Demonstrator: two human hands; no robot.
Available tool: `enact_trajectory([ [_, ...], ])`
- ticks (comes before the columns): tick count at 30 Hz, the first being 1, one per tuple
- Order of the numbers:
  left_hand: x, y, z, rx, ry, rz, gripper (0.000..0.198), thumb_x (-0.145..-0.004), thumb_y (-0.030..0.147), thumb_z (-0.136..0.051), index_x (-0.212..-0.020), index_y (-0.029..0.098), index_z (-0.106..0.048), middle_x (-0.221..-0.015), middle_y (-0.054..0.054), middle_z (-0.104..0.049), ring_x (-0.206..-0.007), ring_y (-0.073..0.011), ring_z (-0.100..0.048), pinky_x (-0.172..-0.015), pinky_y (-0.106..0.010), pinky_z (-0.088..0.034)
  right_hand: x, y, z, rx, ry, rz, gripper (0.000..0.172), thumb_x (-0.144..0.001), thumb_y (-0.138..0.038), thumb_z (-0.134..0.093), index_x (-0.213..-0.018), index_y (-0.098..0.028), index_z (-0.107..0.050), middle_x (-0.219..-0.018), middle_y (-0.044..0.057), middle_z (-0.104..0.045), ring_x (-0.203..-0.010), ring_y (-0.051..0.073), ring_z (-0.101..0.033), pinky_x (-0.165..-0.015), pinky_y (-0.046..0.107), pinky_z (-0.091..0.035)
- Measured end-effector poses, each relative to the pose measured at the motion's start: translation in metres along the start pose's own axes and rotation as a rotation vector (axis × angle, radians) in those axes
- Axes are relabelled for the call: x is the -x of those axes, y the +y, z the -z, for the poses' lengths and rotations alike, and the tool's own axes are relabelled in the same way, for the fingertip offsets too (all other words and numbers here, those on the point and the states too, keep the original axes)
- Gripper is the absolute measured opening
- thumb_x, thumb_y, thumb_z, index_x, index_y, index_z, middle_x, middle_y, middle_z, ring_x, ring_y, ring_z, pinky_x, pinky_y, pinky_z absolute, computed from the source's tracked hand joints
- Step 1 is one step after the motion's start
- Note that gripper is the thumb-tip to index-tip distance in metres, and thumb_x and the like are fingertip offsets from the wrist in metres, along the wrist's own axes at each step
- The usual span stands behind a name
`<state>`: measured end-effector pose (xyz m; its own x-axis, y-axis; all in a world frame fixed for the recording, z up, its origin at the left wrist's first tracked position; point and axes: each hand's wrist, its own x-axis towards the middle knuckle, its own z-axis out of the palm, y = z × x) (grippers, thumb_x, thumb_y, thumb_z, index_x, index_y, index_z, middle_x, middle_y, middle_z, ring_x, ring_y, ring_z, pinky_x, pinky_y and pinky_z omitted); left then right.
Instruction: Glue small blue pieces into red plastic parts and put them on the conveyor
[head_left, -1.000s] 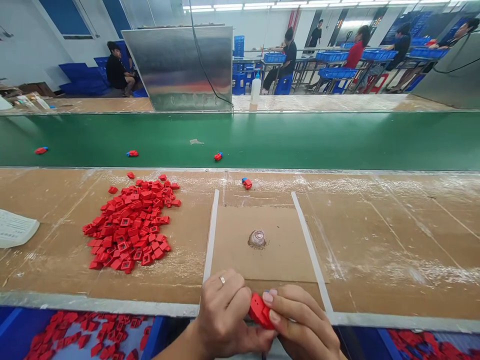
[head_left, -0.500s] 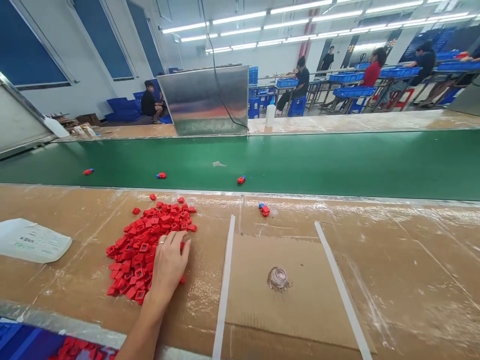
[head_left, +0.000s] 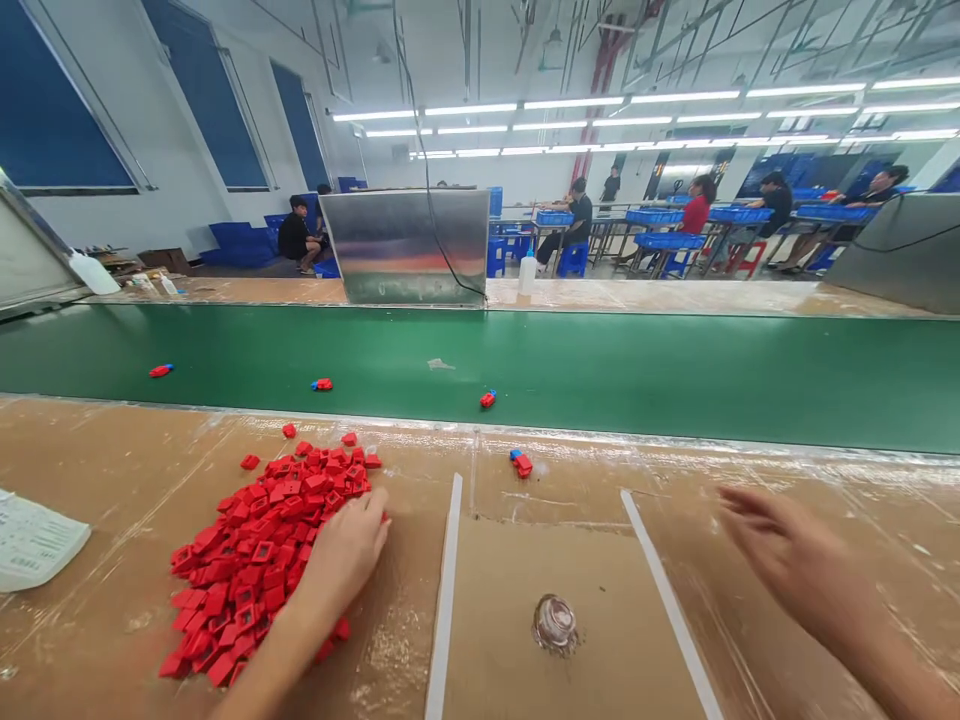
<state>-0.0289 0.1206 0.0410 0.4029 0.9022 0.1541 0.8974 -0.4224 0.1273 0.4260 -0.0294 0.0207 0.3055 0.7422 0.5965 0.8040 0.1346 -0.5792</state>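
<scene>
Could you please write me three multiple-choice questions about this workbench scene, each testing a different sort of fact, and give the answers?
1. How many red-and-blue parts lie on the green conveyor belt?
A. One
B. Two
C. Three

2. Where is the left hand?
A. On the conveyor belt
B. On the pile of loose red plastic parts
C. On the printed paper sheet

3. What state is the right hand in?
A. Open, fingers apart, nothing visible in it
B. Closed on a red part
C. Pressed into the pile

Answers:
1. C: three sit spaced along the belt.
2. B: it lies against the pile's edge.
3. A: its blurred fingers are spread.
</scene>
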Motion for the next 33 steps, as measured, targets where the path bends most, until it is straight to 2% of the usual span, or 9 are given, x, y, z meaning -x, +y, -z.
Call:
enact_trajectory([
  [3,0.026,0.013,0.000,0.170,-0.022,-0.021,0.012,-0.089,0.016,-0.055,-0.079,0.023,-0.058,-0.075,0.000,-0.066,-0.067,-0.0201,-0.064,-0.062,-0.027,-0.046,-0.075,-0.003,-0.101,0.037,-0.286,0.142,0.020,-0.099,-0.021,-0.052,-0.113,-0.022,-0.066,-0.115,0.010,-0.066,-0.090,0.022,-0.069,-0.075,0.032,-0.058],
  [5,0.044,0.025,-0.003,0.474,-0.054,0.005,0.007,-0.087,0.021,-0.062,-0.080,0.022,-0.064,-0.075,0.000,-0.068,-0.069,-0.0196,-0.064,-0.064,-0.027,-0.046,-0.119,-0.015,-0.170,0.063,-0.416,0.213,0.026,-0.096,-0.011,-0.054,-0.119,-0.020,-0.064,-0.131,0.010,-0.059,-0.115,0.024,-0.060,-0.099,0.037,-0.050],
  [7,0.060,0.035,-0.010,0.796,-0.114,0.067,0.008,-0.083,0.027,-0.068,-0.086,0.022,-0.073,-0.077,-0.002,-0.070,-0.071,-0.0203,-0.064,-0.065,-0.027,-0.047,-0.150,-0.029,-0.224,0.096,-0.511,0.248,0.029,-0.097,-0.013,-0.060,-0.126,-0.017,-0.060,-0.139,0.011,-0.053,-0.124,0.027,-0.054,-0.104,0.046,-0.045],
  [9,0.074,0.040,-0.021,1.079,-0.127,0.154,0.021,-0.077,0.039,-0.075,-0.088,0.021,-0.080,-0.077,-0.005,-0.071,-0.071,-0.0212,-0.064,-0.064,-0.027,-0.048,-0.167,-0.039,-0.258,0.133,-0.583,0.259,0.029,-0.098,-0.020,-0.064,-0.126,-0.016,-0.059,-0.139,0.012,-0.052,-0.123,0.028,-0.053,-0.103,0.050,-0.045],
  [12,0.091,0.043,-0.034,1.396,-0.101,0.328,0.037,-0.071,0.052,-0.078,-0.092,0.021,-0.082,-0.087,-0.010,-0.076,-0.080,-0.0244,-0.066,-0.072,-0.030,-0.050,-0.174,-0.043,-0.277,0.193,-0.668,0.241,0.023,-0.099,-0.025,-0.064,-0.119,-0.016,-0.062,-0.129,0.010,-0.057,-0.116,0.027,-0.057,-0.099,0.049,-0.048],
  [18,0.101,0.056,-0.036,1.637,-0.122,0.505,0.035,-0.073,0.042,-0.082,-0.099,0.018,-0.078,-0.090,-0.011,-0.078,-0.072,-0.0166,-0.065,-0.060,-0.023,-0.048,-0.162,-0.026,-0.241,0.300,-0.705,0.092,0.015,-0.097,-0.028,-0.065,-0.101,-0.014,-0.064,-0.103,0.005,-0.064,-0.093,0.021,-0.063,-0.085,0.040,-0.052],
  [22,0.101,0.068,-0.040,1.785,-0.210,0.504,0.045,-0.067,0.035,-0.088,-0.103,0.017,-0.069,-0.081,-0.003,-0.071,-0.054,-0.0098,-0.060,-0.047,-0.019,-0.046,-0.132,-0.007,-0.182,0.260,-0.658,-0.058,0.019,-0.091,-0.032,-0.066,-0.091,-0.017,-0.055,-0.075,0.000,-0.060,-0.068,0.018,-0.058,-0.067,0.030,-0.046],
  [27,0.101,0.077,-0.043,1.783,-0.253,0.460,0.039,-0.064,0.029,-0.089,-0.086,0.020,-0.058,-0.071,0.005,-0.064,-0.048,-0.0083,-0.058,-0.043,-0.018,-0.048,-0.072,0.005,-0.104,0.092,-0.643,-0.255,0.051,-0.076,-0.070,-0.063,-0.081,-0.023,-0.043,-0.063,-0.003,-0.052,-0.058,0.017,-0.048,-0.057,0.027,-0.038],
  [33,0.093,0.087,-0.046,1.752,-0.198,0.476,0.043,-0.055,0.042,-0.092,-0.073,0.015,-0.063,-0.054,0.005,-0.060,-0.043,-0.0088,-0.054,-0.040,-0.018,-0.046,-0.010,-0.011,-0.031,-0.157,-0.821,-0.494,0.065,-0.083,-0.082,-0.044,-0.083,-0.020,-0.060,-0.061,-0.002,-0.046,-0.050,0.013,-0.039,-0.045,0.023,-0.032],
])
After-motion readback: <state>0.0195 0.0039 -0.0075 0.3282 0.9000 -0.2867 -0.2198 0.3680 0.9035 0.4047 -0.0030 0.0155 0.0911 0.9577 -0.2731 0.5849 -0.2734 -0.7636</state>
